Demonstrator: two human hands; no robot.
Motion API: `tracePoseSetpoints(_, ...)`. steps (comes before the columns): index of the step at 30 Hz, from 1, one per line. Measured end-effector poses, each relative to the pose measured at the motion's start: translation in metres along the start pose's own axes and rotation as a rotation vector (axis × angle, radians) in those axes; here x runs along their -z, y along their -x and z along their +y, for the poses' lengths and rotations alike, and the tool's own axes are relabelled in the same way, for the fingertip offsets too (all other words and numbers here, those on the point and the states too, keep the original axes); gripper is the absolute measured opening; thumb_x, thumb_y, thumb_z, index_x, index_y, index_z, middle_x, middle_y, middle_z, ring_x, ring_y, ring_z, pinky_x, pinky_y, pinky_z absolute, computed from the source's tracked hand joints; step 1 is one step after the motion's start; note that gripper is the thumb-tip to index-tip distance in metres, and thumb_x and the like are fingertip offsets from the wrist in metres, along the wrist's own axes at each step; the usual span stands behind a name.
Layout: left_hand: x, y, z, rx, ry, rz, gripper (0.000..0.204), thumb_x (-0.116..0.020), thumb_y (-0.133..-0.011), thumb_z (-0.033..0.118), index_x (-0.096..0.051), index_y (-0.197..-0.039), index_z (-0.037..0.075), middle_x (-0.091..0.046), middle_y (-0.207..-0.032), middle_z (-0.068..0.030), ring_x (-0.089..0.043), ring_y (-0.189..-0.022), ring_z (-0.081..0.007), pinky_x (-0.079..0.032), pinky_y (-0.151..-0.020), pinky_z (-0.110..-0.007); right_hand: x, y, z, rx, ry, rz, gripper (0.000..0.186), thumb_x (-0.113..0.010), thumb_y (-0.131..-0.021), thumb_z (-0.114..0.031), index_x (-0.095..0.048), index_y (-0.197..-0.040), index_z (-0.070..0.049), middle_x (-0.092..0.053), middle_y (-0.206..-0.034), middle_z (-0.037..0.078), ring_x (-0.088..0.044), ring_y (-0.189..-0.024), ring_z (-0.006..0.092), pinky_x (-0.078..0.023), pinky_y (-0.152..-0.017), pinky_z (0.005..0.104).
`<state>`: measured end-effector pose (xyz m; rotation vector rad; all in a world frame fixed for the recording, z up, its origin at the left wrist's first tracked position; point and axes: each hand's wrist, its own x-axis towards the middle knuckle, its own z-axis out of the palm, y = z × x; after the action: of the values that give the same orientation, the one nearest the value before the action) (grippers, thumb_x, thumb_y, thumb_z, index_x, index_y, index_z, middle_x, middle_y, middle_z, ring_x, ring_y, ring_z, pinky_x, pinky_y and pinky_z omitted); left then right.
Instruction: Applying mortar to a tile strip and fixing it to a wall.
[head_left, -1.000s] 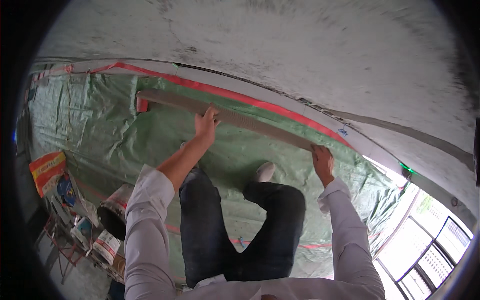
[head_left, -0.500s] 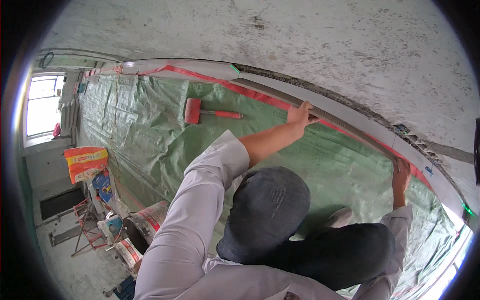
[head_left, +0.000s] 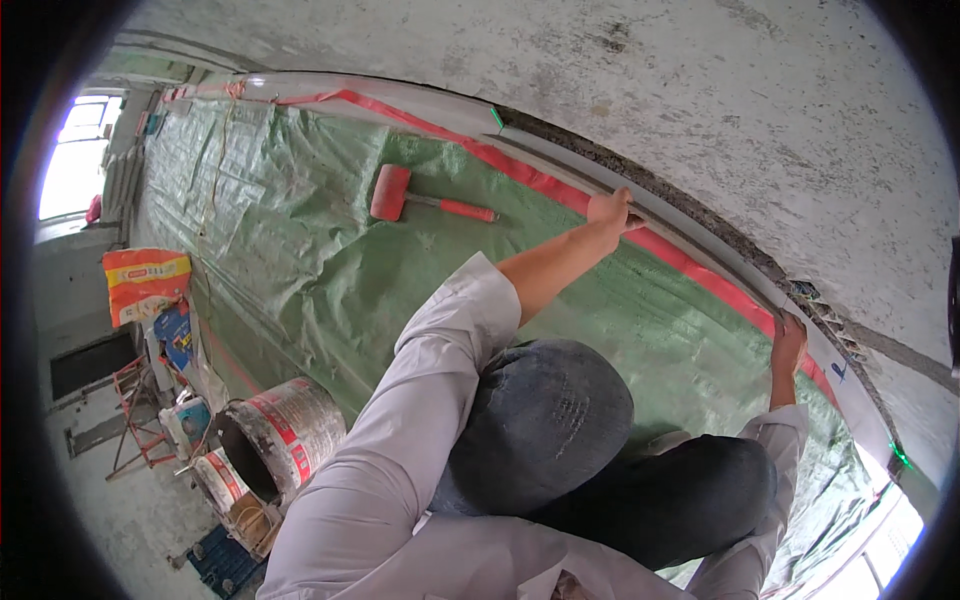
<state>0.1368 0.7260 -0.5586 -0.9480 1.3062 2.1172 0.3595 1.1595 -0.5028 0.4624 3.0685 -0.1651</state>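
Along the foot of the wall (head_left: pixel 720 120) lies a long, narrow grey-brown skirting tile (head_left: pixel 708 257), edge toward me. My left hand (head_left: pixel 612 210) is closed round its middle stretch, fingers over the top edge. Toward its right end, my right hand (head_left: pixel 788 345) grips the same strip, fingers bent over it. Red tape (head_left: pixel 540 182) runs just in front, on the edge of the green floor sheet (head_left: pixel 320 230). A rubber mallet (head_left: pixel 390 193) with a red head and red grip rests on the sheet, left of my left hand.
At lower left stand a dirty bucket (head_left: pixel 310 425) and a smaller pail (head_left: pixel 220 478), beside an orange-yellow bag (head_left: pixel 148 285) and a blue bag (head_left: pixel 174 335). A rough gap (head_left: pixel 590 148) runs along the wall above the strip. Green light marks (head_left: pixel 900 456) show on the wall.
The skirting tile has moved in closer against the wall, with both hands still on it. My view has shifted slightly; the mallet lies where it was.
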Motion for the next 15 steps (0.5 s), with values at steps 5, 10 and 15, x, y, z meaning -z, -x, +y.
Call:
tracePoseSetpoints(5, -0.008, -0.017, 0.000, -0.023, 0.021, 0.047, 0.032, -0.066, -0.099, 0.018, -0.061, -0.102, -0.013, -0.070, -0.102, -0.0217, -0.076, -0.076, -0.0348, -0.073, -0.065, -0.043, -0.001, -0.012, 0.003, 0.027, -0.053, 0.006, 0.030, -0.068, -0.102, -0.022, -0.076, -0.127, -0.008, -0.075, -0.125, 0.017, -0.068, -0.117, 0.0373, -0.054, -0.102, 0.0466)
tracePoseSetpoints(10, -0.026, -0.017, 0.010, -0.054, -0.055, 0.095, 0.040, -0.068, -0.103, 0.027, -0.064, -0.100, -0.013, -0.069, -0.100, -0.0203, -0.076, -0.073, -0.0338, -0.071, -0.060, -0.042, -0.001, -0.023, 0.008, 0.026, -0.075, 0.061, 0.028, -0.070, -0.101, -0.022, -0.078, -0.123, -0.007, -0.076, -0.123, 0.017, -0.069, -0.116, 0.0375, -0.054, -0.101, 0.0469)
tracePoseSetpoints(15, -0.022, -0.004, 0.031, -0.081, -0.218, 0.060, 0.032, -0.070, -0.097, 0.020, -0.060, -0.104, -0.010, -0.066, -0.096, -0.0157, -0.072, -0.068, -0.0309, -0.070, -0.061, -0.041, -0.003, -0.034, 0.014, 0.026, -0.046, 0.069, 0.028, -0.073, -0.099, -0.024, -0.078, -0.122, -0.007, -0.077, -0.119, 0.017, -0.071, -0.112, 0.0376, -0.054, -0.099, 0.0473)
